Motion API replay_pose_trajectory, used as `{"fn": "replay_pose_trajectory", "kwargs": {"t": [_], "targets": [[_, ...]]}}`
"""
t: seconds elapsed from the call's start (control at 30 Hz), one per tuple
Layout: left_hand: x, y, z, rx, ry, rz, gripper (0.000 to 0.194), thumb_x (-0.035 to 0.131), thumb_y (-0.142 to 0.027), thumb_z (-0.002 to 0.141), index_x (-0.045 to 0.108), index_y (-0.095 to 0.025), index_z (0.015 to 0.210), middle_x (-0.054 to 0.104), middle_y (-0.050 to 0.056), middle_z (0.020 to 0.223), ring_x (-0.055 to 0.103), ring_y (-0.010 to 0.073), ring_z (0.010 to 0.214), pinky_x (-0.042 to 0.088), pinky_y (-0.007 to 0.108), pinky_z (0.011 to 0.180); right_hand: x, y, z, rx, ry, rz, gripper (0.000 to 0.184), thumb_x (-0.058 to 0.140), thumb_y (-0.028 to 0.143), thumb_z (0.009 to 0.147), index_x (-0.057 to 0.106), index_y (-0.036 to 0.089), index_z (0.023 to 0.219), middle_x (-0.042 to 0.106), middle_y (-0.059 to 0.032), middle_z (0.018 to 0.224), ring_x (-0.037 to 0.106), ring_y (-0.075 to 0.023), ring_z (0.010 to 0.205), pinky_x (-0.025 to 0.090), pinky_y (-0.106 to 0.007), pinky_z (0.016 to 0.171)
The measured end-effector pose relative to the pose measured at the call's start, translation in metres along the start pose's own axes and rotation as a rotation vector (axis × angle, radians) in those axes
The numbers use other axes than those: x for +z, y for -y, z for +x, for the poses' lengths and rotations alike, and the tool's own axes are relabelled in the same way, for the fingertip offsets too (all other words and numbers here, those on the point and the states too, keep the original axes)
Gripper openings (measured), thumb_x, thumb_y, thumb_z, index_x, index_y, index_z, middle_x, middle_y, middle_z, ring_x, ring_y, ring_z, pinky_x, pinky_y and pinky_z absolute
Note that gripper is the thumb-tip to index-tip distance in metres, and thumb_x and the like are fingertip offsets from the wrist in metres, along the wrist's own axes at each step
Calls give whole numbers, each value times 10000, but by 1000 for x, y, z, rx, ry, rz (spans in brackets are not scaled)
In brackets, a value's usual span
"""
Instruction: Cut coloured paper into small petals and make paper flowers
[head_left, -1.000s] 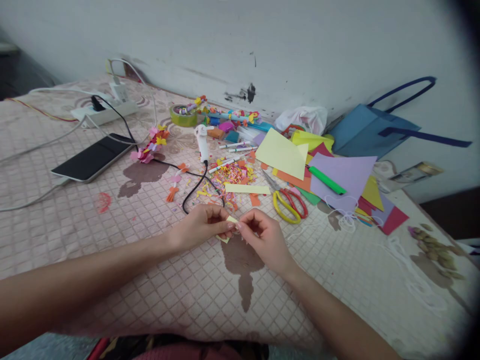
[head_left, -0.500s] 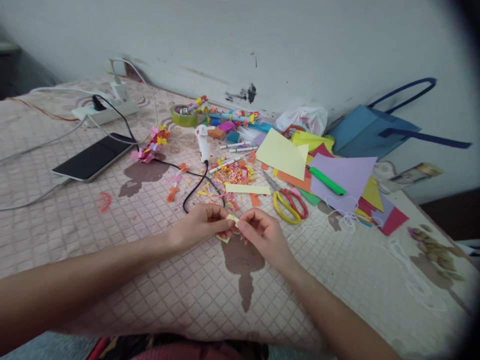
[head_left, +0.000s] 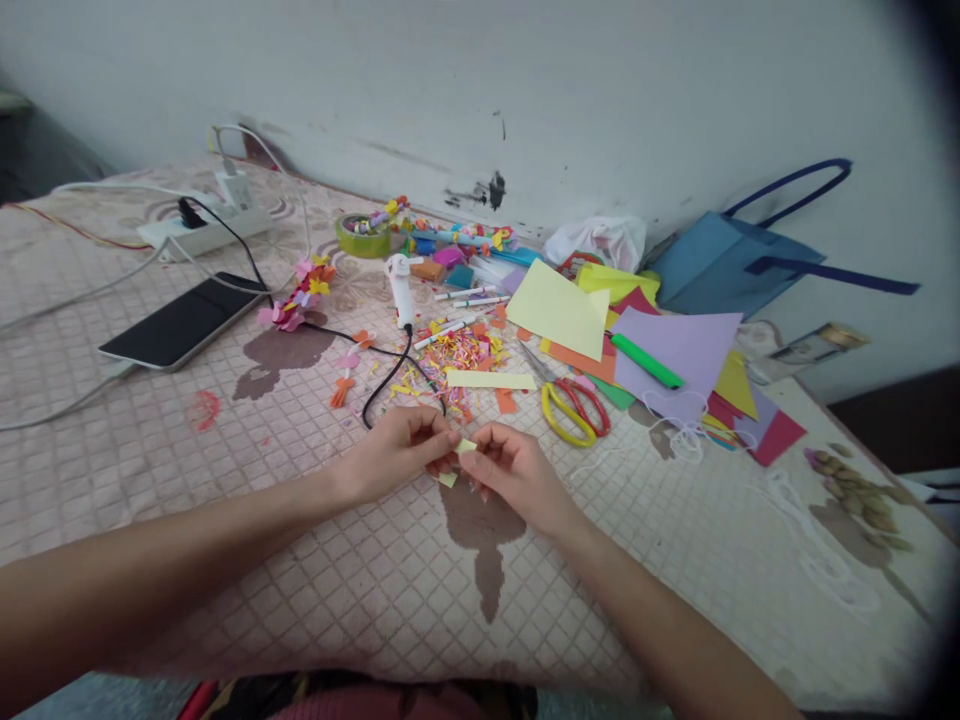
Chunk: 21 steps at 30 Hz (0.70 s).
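A small pale yellow piece of paper [head_left: 466,446] is pinched between my two hands over the near middle of the table. My left hand [head_left: 405,452] is closed on its left side, thumb against the fingers. From the right, my right hand [head_left: 517,468] grips it between thumb and fingertips. Another bit of pale yellow paper [head_left: 448,480] shows just below my left fingers; I cannot tell whether it is the same piece. Beyond the hands lies a pale yellow paper strip [head_left: 491,380]. Scissors [head_left: 574,410] with yellow and red handles lie to the right.
A white glue gun [head_left: 401,290] with a black cord stands behind shredded paper scraps [head_left: 469,355]. Coloured paper sheets [head_left: 675,345], a green marker-like stick [head_left: 646,362] and white string [head_left: 686,430] are at right. A tablet [head_left: 184,320] and power strip [head_left: 202,235] sit left; a blue bag [head_left: 739,260] stands behind.
The camera view has shifted slightly. My fingers have moved a little on the paper piece, which both hands still hold.
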<state>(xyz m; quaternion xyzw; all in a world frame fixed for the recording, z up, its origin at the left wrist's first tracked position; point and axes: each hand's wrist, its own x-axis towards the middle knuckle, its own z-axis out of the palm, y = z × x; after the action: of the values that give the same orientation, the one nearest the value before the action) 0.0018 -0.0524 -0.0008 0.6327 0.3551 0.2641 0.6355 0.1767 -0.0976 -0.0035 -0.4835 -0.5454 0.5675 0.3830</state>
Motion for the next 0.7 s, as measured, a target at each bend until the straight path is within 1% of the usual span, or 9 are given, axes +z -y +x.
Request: {"fn": "replay_pose_trajectory", "kwargs": {"t": [0.07,0.13,0.27,0.4,0.5,0.6,0.7], "targets": [[1,1,0,24,2,18,304,588,-408,804,546,-132,682,590,3,585,542,93,546,432,205,538,0,-1,1,-27,14,-21,275,631,426,797,526,184,717,522,46,591,485,-72,487,409,-196,466],[1,1,-1,35,-9,24,302,581,-410,805,543,-138,680,581,-2,583,538,94,545,430,207,537,-1,-2,3,-52,31,-17,267,609,422,817,546,181,720,554,33,617,520,-79,521,438,-204,504],[1,-2,0,5,-36,32,304,567,-419,805,528,-151,668,586,-5,602,553,106,565,449,218,553,-5,-5,6,-20,55,54,280,578,447,834,585,173,777,622,5,674,577,-92,554,465,-210,523],[-2,-6,1,-20,8,107,310,565,-435,797,542,-154,669,593,-3,593,554,113,552,438,215,534,-5,-6,9,-11,1,41,299,595,464,812,547,179,736,572,31,628,523,-78,498,429,-197,475],[-6,-5,2,-41,49,195,312,603,-430,776,547,-152,646,575,-10,534,528,107,508,387,198,489,-4,-6,9,-38,30,-15,299,568,470,826,517,193,727,529,46,609,484,-72,477,407,-197,468],[-9,-1,3,-6,88,234,300,574,-407,809,551,-154,651,582,-2,554,532,112,524,401,208,510,-3,-4,9,-64,61,-49,283,529,454,855,500,197,741,526,41,626,478,-74,489,407,-202,483],[-11,1,4,34,120,251,296,543,-402,831,556,-157,667,569,-8,571,522,109,532,411,211,520,-4,-4,8,-97,48,-110,259,504,426,877,500,195,760,520,38,632,468,-77,500,402,-205,492]]}}
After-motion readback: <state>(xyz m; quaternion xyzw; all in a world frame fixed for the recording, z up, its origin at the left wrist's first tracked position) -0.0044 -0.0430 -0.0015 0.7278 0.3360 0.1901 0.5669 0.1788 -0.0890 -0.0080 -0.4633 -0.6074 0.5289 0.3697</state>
